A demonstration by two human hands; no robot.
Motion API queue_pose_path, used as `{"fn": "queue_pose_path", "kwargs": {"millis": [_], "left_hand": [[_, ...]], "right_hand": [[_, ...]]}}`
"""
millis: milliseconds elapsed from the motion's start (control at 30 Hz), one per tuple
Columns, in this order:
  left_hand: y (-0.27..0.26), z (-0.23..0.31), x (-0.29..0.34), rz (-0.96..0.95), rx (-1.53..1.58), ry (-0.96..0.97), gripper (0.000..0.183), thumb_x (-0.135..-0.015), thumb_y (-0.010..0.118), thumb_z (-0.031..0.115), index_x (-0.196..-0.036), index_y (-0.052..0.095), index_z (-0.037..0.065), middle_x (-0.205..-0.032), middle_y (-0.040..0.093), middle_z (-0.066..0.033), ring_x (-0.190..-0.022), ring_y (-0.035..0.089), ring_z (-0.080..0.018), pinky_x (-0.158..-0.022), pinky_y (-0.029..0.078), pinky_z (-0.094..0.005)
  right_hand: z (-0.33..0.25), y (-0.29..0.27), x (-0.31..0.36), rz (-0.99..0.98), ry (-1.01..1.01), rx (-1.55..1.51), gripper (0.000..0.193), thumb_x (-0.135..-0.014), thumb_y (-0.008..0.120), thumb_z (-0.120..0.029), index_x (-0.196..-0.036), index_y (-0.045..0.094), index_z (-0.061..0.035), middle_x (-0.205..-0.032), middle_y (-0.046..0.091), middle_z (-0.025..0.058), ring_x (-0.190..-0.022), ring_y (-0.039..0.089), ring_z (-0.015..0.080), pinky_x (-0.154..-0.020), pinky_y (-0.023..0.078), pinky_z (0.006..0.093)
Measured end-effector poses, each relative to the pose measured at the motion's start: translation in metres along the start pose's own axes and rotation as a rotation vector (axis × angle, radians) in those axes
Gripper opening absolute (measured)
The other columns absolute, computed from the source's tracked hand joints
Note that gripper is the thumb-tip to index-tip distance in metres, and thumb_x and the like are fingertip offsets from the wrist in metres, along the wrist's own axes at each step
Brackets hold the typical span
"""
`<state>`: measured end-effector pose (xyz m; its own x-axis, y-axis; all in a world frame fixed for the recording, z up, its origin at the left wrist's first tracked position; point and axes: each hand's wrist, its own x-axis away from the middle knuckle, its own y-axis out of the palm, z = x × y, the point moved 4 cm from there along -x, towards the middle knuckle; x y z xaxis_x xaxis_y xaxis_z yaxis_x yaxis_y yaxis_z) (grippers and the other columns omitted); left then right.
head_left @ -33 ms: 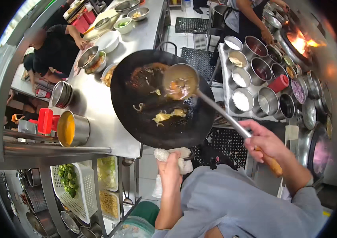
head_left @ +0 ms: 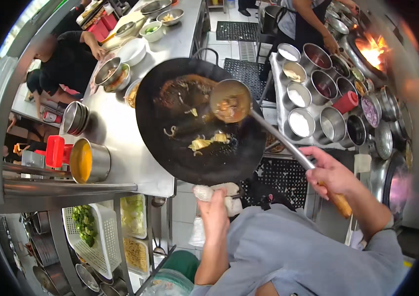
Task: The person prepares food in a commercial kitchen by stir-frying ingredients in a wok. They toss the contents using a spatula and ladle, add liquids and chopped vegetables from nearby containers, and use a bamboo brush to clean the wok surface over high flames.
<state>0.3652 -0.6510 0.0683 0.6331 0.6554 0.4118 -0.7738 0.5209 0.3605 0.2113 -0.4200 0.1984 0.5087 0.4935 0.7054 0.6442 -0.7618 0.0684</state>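
Observation:
A large black wok [head_left: 190, 163] fills the middle of the view, held up beside the counter. My left hand [head_left: 214, 214] is closed on a folded white cloth [head_left: 225, 190] at the wok's near edge; the cloth covers most of the near handle. In my right hand [head_left: 329, 172] is a long ladle [head_left: 282, 137] with a wooden grip. Its bowl hangs over the right half of the wok and holds brownish liquid with bits of food. Yellowish pieces of food [head_left: 208, 142] and a dark reddish-brown residue cling to the wok's surface.
A steel counter [head_left: 152, 170] lies left, with bowls and a pot of orange sauce [head_left: 85, 165]. Seasoning pots [head_left: 302, 123] crowd the right, near a burner flame [head_left: 373, 52]. A person in black [head_left: 66, 59] works across the counter; another [head_left: 313, 29] stands far right. A white basket [head_left: 106, 237] sits below left.
The ladle's bowl has shifted slightly right over the wok, and my right hand with it. The wok has moved very slightly left. Both hands keep their grip.

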Motion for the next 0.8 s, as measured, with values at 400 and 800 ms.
{"fn": "queue_pose_path", "kwargs": {"millis": [400, 800], "left_hand": [[0.024, 0.004, -0.049, 0.028, -0.117, 0.126, 0.043, -0.078, 0.055, -0.002, -0.120, 0.043, -0.001, -0.099, 0.059, -0.0093, -0.086, 0.059, -0.0170, -0.079, 0.049, -0.0294], [-0.022, -0.002, 0.028, -0.018, 0.242, -0.437, 0.022, -0.082, 0.058, 0.002, -0.101, 0.060, -0.009, -0.095, 0.066, -0.0161, -0.082, 0.068, -0.0257, -0.070, 0.057, -0.0377]], "right_hand": [[-0.003, 0.054, 0.005, -0.521, 0.256, -0.734, 0.047, -0.095, 0.048, -0.007, -0.140, 0.035, -0.0151, -0.075, 0.045, 0.0012, -0.044, 0.040, 0.0044, -0.036, 0.040, 0.0254], [-0.120, 0.120, -0.156, -0.299, -0.409, 0.275, 0.057, -0.087, 0.054, -0.008, -0.141, 0.040, -0.0110, -0.071, 0.055, 0.0038, -0.048, 0.051, 0.0112, -0.042, 0.042, 0.0273]]}}
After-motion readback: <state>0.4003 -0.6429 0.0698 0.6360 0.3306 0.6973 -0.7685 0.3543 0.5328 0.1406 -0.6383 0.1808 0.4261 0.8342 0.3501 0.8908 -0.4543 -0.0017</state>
